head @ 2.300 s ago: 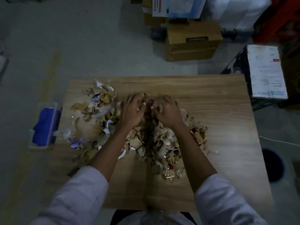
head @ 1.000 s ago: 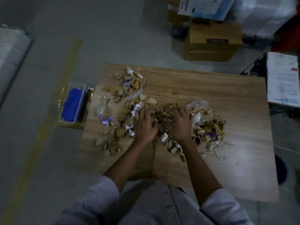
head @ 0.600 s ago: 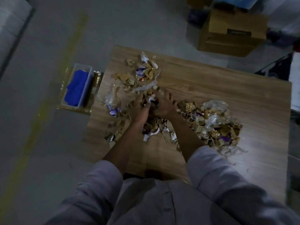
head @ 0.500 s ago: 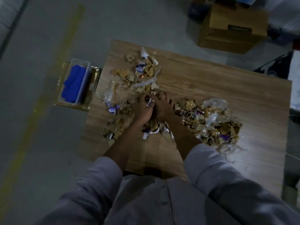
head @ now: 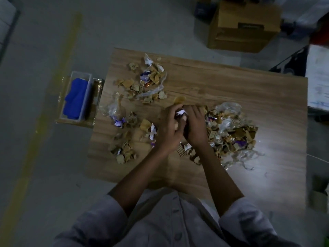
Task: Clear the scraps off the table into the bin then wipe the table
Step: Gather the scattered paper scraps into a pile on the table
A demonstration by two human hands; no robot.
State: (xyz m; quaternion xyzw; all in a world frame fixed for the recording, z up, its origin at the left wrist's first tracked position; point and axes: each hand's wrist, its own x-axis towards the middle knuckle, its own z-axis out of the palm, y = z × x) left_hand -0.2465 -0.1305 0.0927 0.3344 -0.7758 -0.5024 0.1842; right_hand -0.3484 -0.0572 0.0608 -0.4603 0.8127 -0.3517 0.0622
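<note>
Cardboard bits, torn wrappers and clear plastic lie scattered over the wooden table. One heap of scraps sits at the right, a looser patch of scraps at the far left, and more scraps near the left edge. My left hand and my right hand are cupped together over the table's middle, fingers curled round a handful of scraps, white paper showing between them. A clear tub holding a blue cloth stands on the floor left of the table.
A brown cardboard box stands on the floor beyond the table. A dark box with a white sheet on top is at the right. A yellow line runs along the grey floor on the left. No bin is visible.
My hands raked scraps toward the table's middle, then closed together and lifted a handful. The camera view swung left and tilted.
</note>
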